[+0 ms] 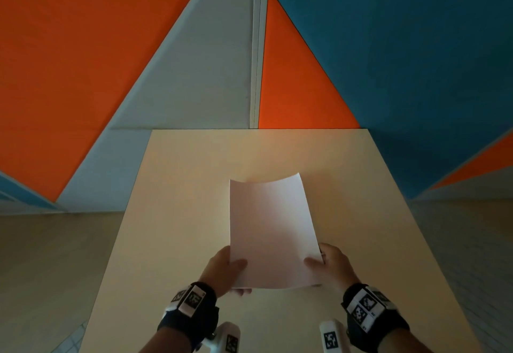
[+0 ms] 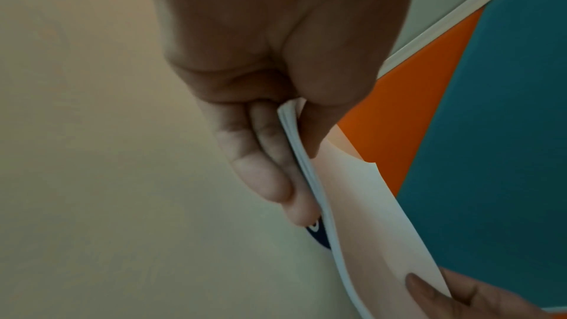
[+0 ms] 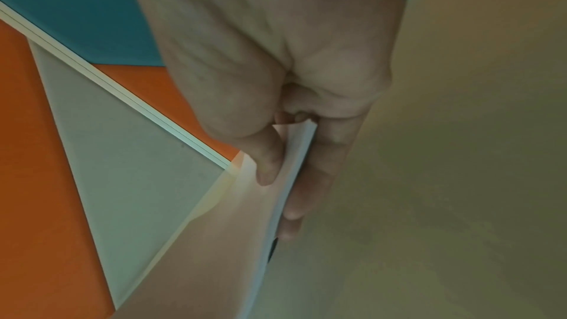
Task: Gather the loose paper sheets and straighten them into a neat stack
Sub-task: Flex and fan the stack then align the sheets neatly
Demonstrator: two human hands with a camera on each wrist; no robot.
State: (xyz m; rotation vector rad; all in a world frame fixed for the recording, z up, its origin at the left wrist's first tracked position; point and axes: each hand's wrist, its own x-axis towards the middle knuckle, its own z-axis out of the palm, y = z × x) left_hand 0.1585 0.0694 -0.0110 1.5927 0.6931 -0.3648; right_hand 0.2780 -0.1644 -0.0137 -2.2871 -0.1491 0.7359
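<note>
Pale beige rectangular table, orange, grey and blue wall panels behind. White paper stack lifted above it, long axis near-to-far, far edge bowed (several sheets). Left hand pinches near-left corner, right hand near-right.

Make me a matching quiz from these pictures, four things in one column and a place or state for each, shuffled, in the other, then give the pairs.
Column one:
1. paper stack
2. left hand
3. right hand
4. table

Column two:
A. pinches the stack's right edge
B. bare beige surface beneath both hands
C. held up, top edge curled
D. pinches the stack's left edge

Pairs: 1-C, 2-D, 3-A, 4-B
</note>
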